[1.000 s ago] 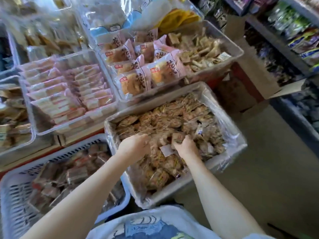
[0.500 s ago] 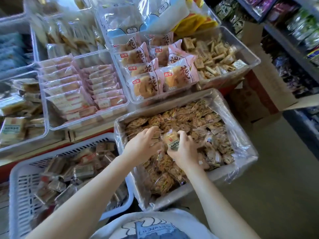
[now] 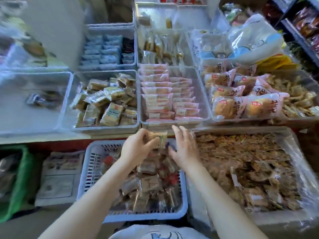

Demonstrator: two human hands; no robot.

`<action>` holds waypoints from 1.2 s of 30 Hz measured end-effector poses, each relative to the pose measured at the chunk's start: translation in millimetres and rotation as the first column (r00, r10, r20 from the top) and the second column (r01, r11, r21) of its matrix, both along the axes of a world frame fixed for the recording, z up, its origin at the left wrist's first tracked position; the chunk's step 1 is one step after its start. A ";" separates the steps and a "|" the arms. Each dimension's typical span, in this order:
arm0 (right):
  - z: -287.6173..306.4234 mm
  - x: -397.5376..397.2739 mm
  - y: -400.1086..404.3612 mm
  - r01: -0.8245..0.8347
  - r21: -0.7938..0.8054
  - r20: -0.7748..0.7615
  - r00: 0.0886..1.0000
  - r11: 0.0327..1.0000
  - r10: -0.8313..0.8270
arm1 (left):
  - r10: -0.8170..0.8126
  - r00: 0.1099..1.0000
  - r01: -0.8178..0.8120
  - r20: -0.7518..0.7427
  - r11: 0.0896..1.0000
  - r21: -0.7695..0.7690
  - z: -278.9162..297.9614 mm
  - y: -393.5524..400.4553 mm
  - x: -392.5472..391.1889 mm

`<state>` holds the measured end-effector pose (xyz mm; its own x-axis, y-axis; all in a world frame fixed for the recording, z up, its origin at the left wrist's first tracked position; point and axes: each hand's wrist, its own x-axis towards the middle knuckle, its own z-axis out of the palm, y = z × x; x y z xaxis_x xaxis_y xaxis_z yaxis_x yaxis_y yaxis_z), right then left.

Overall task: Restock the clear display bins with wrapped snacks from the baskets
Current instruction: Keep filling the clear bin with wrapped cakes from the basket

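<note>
My left hand (image 3: 138, 147) grips a small bunch of brown wrapped snacks (image 3: 159, 139) above the far end of the white slotted basket (image 3: 86, 171), which holds dark wrapped snacks. Beside it, my right hand (image 3: 184, 149) is spread with straight fingers and holds nothing. To the right stands a plastic-lined bin (image 3: 291, 135) heaped with the same brown wrapped snacks. Just beyond the hands sit clear display bins: one with tan packets (image 3: 105, 128), one with pink-wrapped bars (image 3: 205, 94).
More clear bins lie behind and to the right with round cakes in pink wrappers (image 3: 227, 107), blue packets (image 3: 101, 52) and bagged goods. A nearly bare clear bin (image 3: 65, 94) sits at left. A green basket (image 3: 24, 178) and newspaper (image 3: 58, 178) are on the floor.
Both hands have lifted out of the plastic-lined bin and moved left over the white basket. The left hand now holds snacks, the right has let go and spread. The view swung left.
</note>
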<state>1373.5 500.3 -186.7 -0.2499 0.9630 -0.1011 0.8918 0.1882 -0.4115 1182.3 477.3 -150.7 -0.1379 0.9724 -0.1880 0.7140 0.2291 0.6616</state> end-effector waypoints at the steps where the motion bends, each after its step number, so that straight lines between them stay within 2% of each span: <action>1: 2.5 -21.6 6.1 -0.025 -0.028 0.001 1.000 0.999 0.025 | 0.062 0.998 -0.062 0.017 0.998 0.016 1.5 -0.7 -23.6; 7: 4.5 -125.1 42.1 -0.143 -0.128 0.054 0.987 0.982 0.150 | 0.327 0.928 -0.345 0.179 0.935 0.079 10.7 15.7 -126.9; 10: -3.3 -140.8 44.6 -0.153 -0.169 0.171 0.968 0.974 0.182 | 0.353 0.893 -0.397 0.281 0.910 0.120 11.9 34.3 -146.4; 12: -7.2 -142.9 41.8 -0.164 -0.162 0.249 0.947 0.973 0.201 | 0.298 0.912 -0.346 0.283 0.928 0.139 10.6 47.8 -148.8; 17: -6.8 -142.9 45.2 -0.171 -0.162 0.306 0.927 0.972 0.215 | -0.020 0.997 0.011 0.078 0.993 0.115 -10.4 76.1 -140.2; 20: -6.9 -141.6 46.5 -0.176 -0.181 0.304 0.926 0.967 0.226 | -0.070 0.995 0.079 -0.069 0.988 0.135 -20.0 80.1 -138.3; 22: -6.7 -141.4 47.8 -0.182 -0.192 0.291 0.928 0.964 0.233 | -0.059 0.968 0.088 -0.244 0.990 0.108 -20.9 82.7 -138.8; 24: -4.6 -139.6 49.4 -0.190 -0.203 0.267 0.933 0.961 0.241 | -0.101 0.897 0.143 -0.431 0.988 0.066 -19.6 82.8 -136.9; 26: 0.3 -136.0 49.0 -0.193 -0.194 0.197 0.953 0.962 0.231 | -0.110 0.849 0.175 -0.517 0.981 0.078 -15.7 78.0 -131.8; 30: 9.7 -110.2 29.0 -0.087 0.004 -0.057 0.995 0.996 0.087 | -0.046 0.940 0.171 -0.338 0.921 0.349 3.3 54.8 -101.5; 31: 8.6 -96.2 20.8 -0.036 0.044 -0.097 0.994 0.998 0.041 | -0.085 0.952 0.190 -0.294 0.916 0.352 8.4 49.1 -87.0; 34: 0.6 -38.5 -2.6 0.101 -0.009 -0.182 0.978 0.995 -0.101 | -0.271 0.953 0.284 -0.133 0.954 0.095 12.0 38.8 -29.9; 36: -5.1 8.9 -16.5 0.201 -0.046 -0.194 0.959 0.979 -0.206 | -0.401 0.911 0.399 -0.094 0.916 -0.042 4.2 36.7 15.3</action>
<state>1382.4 483.9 -191.8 -0.0668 0.9933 -0.0945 0.8109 -0.0012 -0.5852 1197.5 514.0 -146.5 0.2431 0.9458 -0.2153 0.8103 -0.0759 0.5811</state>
